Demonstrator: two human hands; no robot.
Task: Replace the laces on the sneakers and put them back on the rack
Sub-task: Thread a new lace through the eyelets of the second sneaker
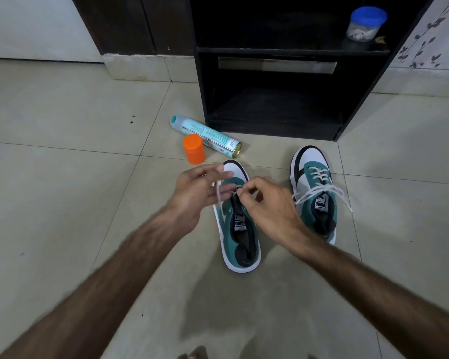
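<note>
Two sneakers stand on the floor, toes pointing toward a black rack [275, 125]: the left sneaker [240, 229], teal, white and black, lies under both hands, and the right sneaker [315, 193] sits apart to its right with a white lace already threaded and its ends trailing loose. Two hands work over the nearer shoe — the left hand [197, 193] has its fingers spread and blurred, with a white lace [219, 194] running across them, though whether it truly grips the strand I cannot tell; the right hand [267, 203] has its fingertips curled, pinching the lace at the eyelets. One spray can [205, 134] lies on its side just left of the rack's base, and one orange cap [194, 149] stands upright beside it. One clear jar with a blue lid [364, 24] rests on the rack's upper shelf. The floor [62, 164] is pale, glossy tile with thin grout lines — a white wall [31, 24] rises at far left and a floral-patterned one at far right.
</note>
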